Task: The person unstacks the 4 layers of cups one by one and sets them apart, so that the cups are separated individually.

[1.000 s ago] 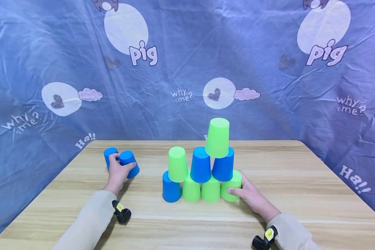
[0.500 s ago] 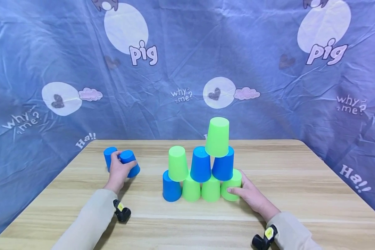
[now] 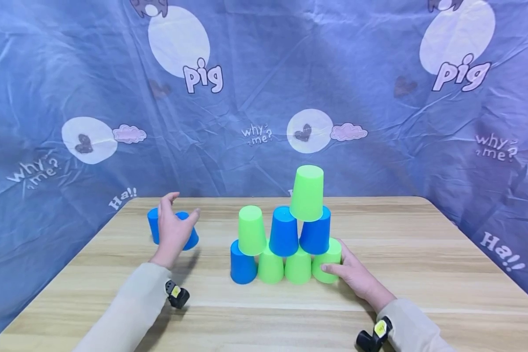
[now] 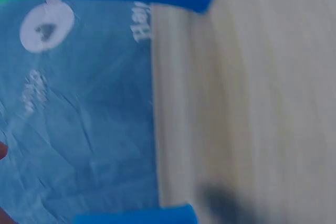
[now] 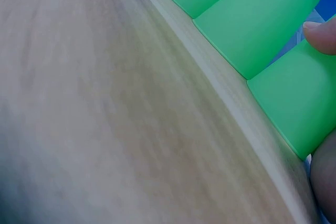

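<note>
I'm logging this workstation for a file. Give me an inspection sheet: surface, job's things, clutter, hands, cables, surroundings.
Surface: light wood-grain tabletop.
Job's things: cup stack of eight upside-down blue and green cups, in tiers of four, three and one; two more blue cups stand apart from it.
Clutter: nothing seen.
Left hand: open, nearest those two cups; contact unclear.
Right hand: holds the end green cup of the bottom tier.
Cables: nothing seen.
Surroundings: blue printed cloth behind the tabletop.
</note>
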Action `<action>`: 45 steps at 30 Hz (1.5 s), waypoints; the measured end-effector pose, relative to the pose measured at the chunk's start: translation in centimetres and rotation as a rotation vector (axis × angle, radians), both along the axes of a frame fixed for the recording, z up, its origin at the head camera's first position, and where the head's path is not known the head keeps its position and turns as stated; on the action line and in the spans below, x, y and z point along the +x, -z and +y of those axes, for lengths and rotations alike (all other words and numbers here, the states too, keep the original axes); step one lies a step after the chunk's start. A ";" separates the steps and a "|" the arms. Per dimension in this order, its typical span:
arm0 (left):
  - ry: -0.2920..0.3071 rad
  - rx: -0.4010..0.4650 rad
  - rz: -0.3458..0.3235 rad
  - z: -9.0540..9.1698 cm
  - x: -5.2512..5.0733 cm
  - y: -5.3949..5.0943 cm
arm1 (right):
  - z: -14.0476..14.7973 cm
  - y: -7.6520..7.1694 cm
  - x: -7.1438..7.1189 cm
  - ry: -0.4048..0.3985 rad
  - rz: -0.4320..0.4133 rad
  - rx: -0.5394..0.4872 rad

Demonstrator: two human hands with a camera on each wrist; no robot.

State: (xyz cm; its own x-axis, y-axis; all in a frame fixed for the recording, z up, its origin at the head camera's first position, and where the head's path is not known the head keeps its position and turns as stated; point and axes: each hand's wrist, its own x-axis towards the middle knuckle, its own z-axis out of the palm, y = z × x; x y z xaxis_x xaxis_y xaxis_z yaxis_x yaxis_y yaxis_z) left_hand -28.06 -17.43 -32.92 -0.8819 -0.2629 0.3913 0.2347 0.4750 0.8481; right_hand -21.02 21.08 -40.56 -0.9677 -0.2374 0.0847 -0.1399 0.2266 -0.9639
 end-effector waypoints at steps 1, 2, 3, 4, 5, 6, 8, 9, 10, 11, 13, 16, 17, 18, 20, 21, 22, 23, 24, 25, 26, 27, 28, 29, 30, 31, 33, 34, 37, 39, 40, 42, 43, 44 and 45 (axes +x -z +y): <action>0.009 0.008 0.027 0.3 0.2 -0.2 | 0.0 0.0 0.0 0.002 0.001 0.001; 0.019 0.020 0.052 0.6 0.4 -0.4 | 0.0 0.0 0.0 0.002 0.000 0.000; 0.030 0.033 0.080 1.0 0.6 -0.7 | 0.0 0.0 0.0 0.003 0.000 0.000; 0.044 0.045 0.103 1.3 0.8 -1.0 | 0.0 0.0 0.0 0.002 0.001 -0.001; 0.059 0.058 0.124 1.7 1.0 -1.3 | 0.0 0.1 0.0 0.001 0.000 -0.002; 0.078 0.076 0.144 2.1 1.2 -1.6 | 0.0 0.1 0.0 0.001 0.000 -0.003; 0.127 0.110 0.172 2.8 1.6 -2.2 | 0.0 0.1 0.0 0.004 -0.003 -0.004; 0.152 0.125 0.182 3.2 1.8 -2.6 | 0.1 0.1 0.0 0.005 -0.003 -0.004; 0.178 0.138 0.185 3.5 2.0 -2.9 | 0.1 0.1 0.0 0.006 -0.004 -0.005; 0.207 0.154 0.186 3.9 2.3 -3.2 | 0.1 0.1 0.0 0.007 -0.003 -0.004; 0.259 0.173 0.171 4.6 2.7 -3.8 | 0.1 0.1 0.0 0.006 0.000 -0.001; 0.319 0.194 0.136 5.5 3.5 -4.6 | 0.1 0.0 0.0 0.000 0.009 0.001; 0.338 0.201 0.125 5.8 3.7 -4.8 | 0.1 0.0 0.0 -0.002 0.012 0.002; 0.351 0.203 0.117 6.1 3.9 -5.1 | 0.1 0.0 0.0 -0.003 0.013 0.002; 0.378 0.215 0.107 6.7 4.2 -5.5 | 0.1 0.0 0.0 -0.003 0.012 -0.002; 0.393 0.219 0.105 7.0 4.4 -5.7 | 0.1 0.0 0.0 -0.001 0.011 -0.001; 0.407 0.224 0.101 7.2 4.6 -5.9 | 0.1 0.0 0.0 -0.002 0.010 -0.002; 0.422 0.229 0.100 7.5 4.7 -6.1 | 0.1 0.0 0.0 -0.003 0.007 -0.003; 0.437 0.234 0.100 7.8 4.9 -6.2 | 0.1 0.1 0.0 -0.004 0.005 -0.005; 0.455 0.243 0.099 8.1 5.0 -6.4 | 0.1 0.1 0.0 -0.006 0.004 -0.005; 0.473 0.248 0.099 8.3 5.2 -6.5 | 0.1 0.1 0.0 -0.007 0.002 -0.005; 0.490 0.250 0.101 8.6 5.3 -6.6 | 0.1 0.1 -0.1 -0.008 0.002 -0.003; 0.503 0.254 0.101 8.9 5.5 -6.8 | 0.1 0.1 -0.1 -0.009 0.001 -0.004; 0.518 0.256 0.104 9.2 5.6 -6.9 | 0.1 0.2 -0.1 -0.009 0.001 -0.005; 0.527 0.251 0.101 9.6 5.8 -7.1 | 0.1 0.2 -0.1 -0.009 0.002 -0.005; 0.538 0.248 0.100 9.9 5.8 -7.2 | 0.1 0.2 -0.1 -0.008 0.002 -0.004; 0.552 0.242 0.087 10.5 6.0 -7.5 | 0.2 0.2 -0.1 -0.005 0.004 -0.004; 0.558 0.240 0.074 10.9 6.1 -7.6 | 0.2 0.2 -0.1 -0.003 0.006 -0.004; 0.579 0.229 0.039 11.8 6.3 -7.8 | 0.1 0.2 -0.1 0.001 0.009 -0.007; 0.598 0.223 0.022 12.4 6.4 -7.8 | 0.1 0.2 -0.1 0.000 0.010 -0.011; 0.611 0.219 0.023 12.7 6.4 -7.8 | 0.1 0.2 -0.1 -0.001 0.009 -0.013; 0.636 0.218 0.018 13.2 6.4 -7.7 | 0.1 0.1 -0.1 -0.002 0.004 -0.016; 0.648 0.218 0.014 13.5 6.4 -7.7 | 0.1 0.1 -0.1 0.000 0.000 -0.016; 0.659 0.214 0.006 13.7 6.5 -7.8 | 0.1 0.1 -0.1 0.002 -0.004 -0.015; 0.669 0.210 -0.004 14.0 6.4 -7.8 | 0.0 0.1 0.0 0.004 -0.006 -0.015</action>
